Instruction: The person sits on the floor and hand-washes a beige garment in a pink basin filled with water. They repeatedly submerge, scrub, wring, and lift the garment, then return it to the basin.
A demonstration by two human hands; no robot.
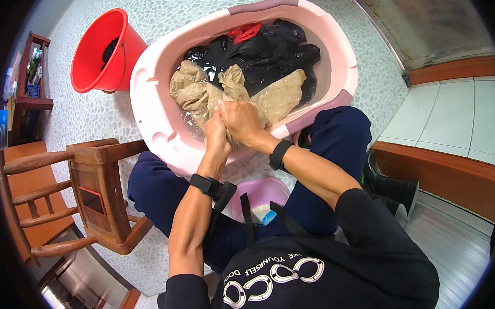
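Both hands meet over the near side of a pink plastic tub that holds water and wet clothes. My left hand is closed on a wet khaki garment, with the fingers partly hidden. Touching it, my right hand grips the same cloth. Part of the khaki fabric bunches up above the hands, and it spreads to both sides in the tub. Behind it lie soaked black clothes with a red piece of cloth on top.
A red bucket with something dark inside stands left of the tub. A wooden chair at the left bears a phone. Between my legs is a pink basin with a blue object. Black rubber boots are at the right.
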